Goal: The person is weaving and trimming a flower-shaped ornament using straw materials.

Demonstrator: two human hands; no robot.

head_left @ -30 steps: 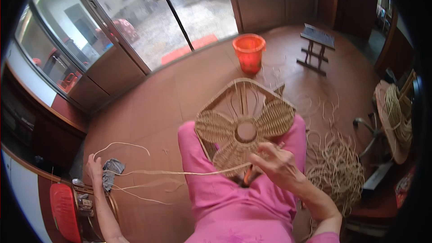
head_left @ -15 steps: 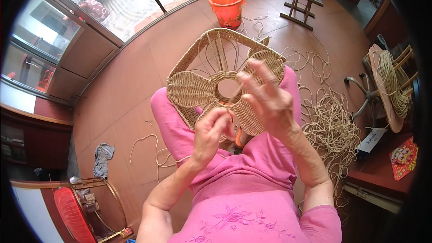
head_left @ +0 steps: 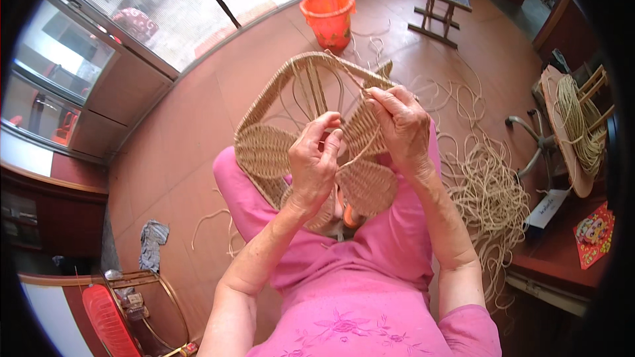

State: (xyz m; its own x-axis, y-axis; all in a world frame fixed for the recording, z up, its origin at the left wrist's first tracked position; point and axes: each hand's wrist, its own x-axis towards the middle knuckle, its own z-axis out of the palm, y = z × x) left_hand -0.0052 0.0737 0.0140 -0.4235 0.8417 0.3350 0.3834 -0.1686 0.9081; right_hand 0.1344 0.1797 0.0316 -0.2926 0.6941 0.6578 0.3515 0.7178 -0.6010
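Note:
A woven straw-coloured piece (head_left: pixel 267 152) with petal-shaped panels inside a rounded frame rests across my lap, tilted. Over its middle, my left hand (head_left: pixel 314 165) is closed, thumb and fingertips curled close together; what they hold, if anything, is too small to make out. My right hand (head_left: pixel 402 125), to the right, pinches a twisted cord (head_left: pixel 348 71) between thumb and fingers, and the cord stretches up past the frame's far edge. Below that hand, a strand (head_left: pixel 362 153) slants down toward the lower right petal. Both hands cover the centre ring.
Loose cord (head_left: pixel 489 188) lies in a big tangled heap on the floor at right. Beyond the frame stand an orange bucket (head_left: pixel 329 23) and a folding stool (head_left: pixel 440 3). A coil of cord (head_left: pixel 575 122) hangs over a board at right; a red fan (head_left: pixel 106 320) is lower left.
My right hand has gone from open and blurred to pinching the cord. My left hand has risen over the woven piece, which has shifted slightly down and left.

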